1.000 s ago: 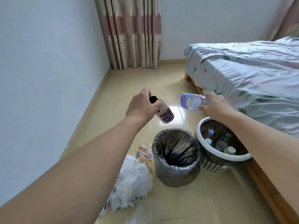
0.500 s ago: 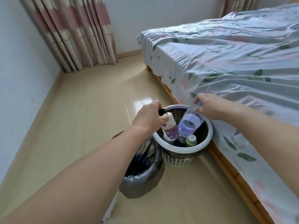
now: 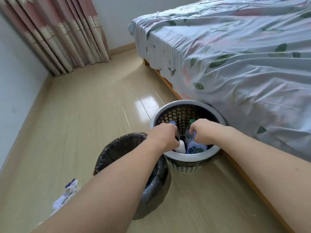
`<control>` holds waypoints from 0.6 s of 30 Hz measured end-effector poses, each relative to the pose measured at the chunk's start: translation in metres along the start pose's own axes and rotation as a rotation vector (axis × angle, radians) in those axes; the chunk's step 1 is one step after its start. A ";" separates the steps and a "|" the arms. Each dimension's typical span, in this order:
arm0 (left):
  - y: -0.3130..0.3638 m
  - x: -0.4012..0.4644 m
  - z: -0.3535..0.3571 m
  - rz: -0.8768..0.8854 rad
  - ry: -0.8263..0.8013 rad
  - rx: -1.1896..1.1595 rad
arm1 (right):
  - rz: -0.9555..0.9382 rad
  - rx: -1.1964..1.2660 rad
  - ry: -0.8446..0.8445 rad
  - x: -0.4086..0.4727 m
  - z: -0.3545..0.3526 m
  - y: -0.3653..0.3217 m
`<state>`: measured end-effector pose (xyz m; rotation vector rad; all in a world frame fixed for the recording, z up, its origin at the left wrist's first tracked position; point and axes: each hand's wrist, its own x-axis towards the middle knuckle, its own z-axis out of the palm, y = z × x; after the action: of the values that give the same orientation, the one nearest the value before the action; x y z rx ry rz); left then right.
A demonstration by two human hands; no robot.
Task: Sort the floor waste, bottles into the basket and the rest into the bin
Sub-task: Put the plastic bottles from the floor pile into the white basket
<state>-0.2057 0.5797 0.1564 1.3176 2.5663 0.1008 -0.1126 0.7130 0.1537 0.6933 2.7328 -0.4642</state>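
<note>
Both hands inside basket (image 3: 188,159), which stands on floor against bed (image 3: 235,61). L hand (image 3: 164,137) fingers clamped on white bottle (image 3: 181,147); R hand (image 3: 202,134) fingers clamped on clear bottle (image 3: 193,146). Black-lined bin (image 3: 116,148) just beside basket, wrappers (image 3: 64,197) on floor near it.

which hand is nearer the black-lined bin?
Left. The left hand is inside the basket at its bin-side rim, right beside the bin. The right hand is in the basket's middle, farther off.
</note>
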 end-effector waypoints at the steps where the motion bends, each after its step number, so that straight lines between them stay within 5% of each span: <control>1: 0.001 0.004 0.005 0.011 -0.010 0.027 | 0.009 0.018 -0.004 0.003 0.007 0.003; 11: 0.010 0.033 0.042 0.057 -0.134 0.210 | 0.017 0.026 -0.059 0.023 0.039 0.016; 18: 0.005 0.018 0.023 -0.015 -0.139 0.064 | 0.047 0.086 -0.005 0.012 0.038 0.021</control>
<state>-0.2058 0.5962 0.1317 1.2799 2.4804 -0.0741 -0.1049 0.7210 0.1106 0.7752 2.6985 -0.5746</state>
